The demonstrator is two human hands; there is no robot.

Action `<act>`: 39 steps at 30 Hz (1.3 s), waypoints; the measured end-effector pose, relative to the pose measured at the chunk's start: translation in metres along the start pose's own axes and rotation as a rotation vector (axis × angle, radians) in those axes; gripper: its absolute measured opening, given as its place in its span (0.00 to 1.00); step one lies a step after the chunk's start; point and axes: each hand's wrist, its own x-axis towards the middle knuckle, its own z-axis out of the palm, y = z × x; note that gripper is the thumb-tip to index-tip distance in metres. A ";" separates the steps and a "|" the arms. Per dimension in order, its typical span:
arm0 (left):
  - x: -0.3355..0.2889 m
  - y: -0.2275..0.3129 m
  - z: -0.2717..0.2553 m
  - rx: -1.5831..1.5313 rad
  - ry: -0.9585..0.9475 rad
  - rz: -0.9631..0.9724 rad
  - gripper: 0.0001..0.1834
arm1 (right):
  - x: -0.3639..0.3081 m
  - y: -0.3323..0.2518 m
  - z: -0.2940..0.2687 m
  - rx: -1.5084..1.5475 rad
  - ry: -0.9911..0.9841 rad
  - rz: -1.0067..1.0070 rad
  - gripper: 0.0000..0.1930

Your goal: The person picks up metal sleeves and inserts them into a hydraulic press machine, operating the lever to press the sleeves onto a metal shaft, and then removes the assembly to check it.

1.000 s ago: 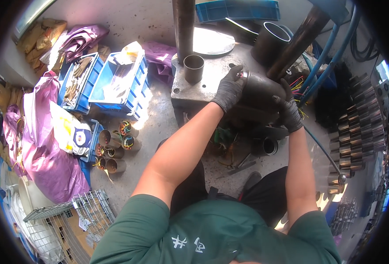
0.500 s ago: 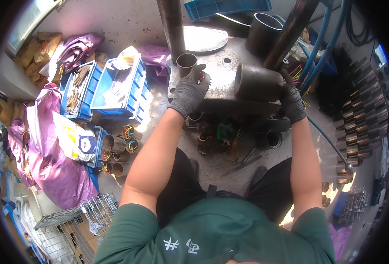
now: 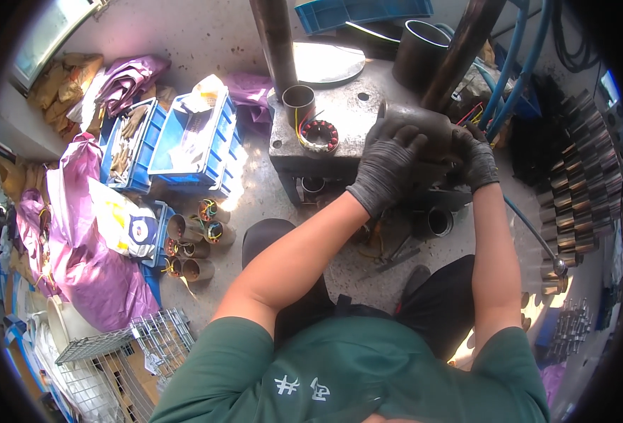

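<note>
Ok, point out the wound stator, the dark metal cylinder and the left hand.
wound stator [image 3: 321, 135], head view, its ring face.
dark metal cylinder [image 3: 433, 125], head view, its side.
left hand [image 3: 385, 166], head view, back of glove.

Matt dark metal cylinder [image 3: 424, 130], knit cloth gloves, glossy blue plastic crates [image 3: 184, 141], rough metal plate [image 3: 340, 116]

Steel press base [image 3: 347, 116] stood on concrete floor [image 3: 255, 190]; bore a wound stator [image 3: 320, 134] and short metal sleeve [image 3: 298, 96]. Blue crates [image 3: 184, 141] and metal tubes [image 3: 191, 243] lay on floor.
</note>
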 end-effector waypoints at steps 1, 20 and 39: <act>0.004 0.007 0.017 -0.009 -0.001 0.002 0.24 | 0.001 -0.003 -0.002 -0.005 0.120 0.002 0.26; 0.033 0.025 0.065 0.147 0.015 -0.021 0.28 | 0.057 0.027 -0.127 0.436 0.359 0.229 0.28; 0.055 -0.054 -0.011 -0.979 0.520 -0.526 0.26 | -0.002 0.000 -0.004 -0.925 0.076 -0.910 0.24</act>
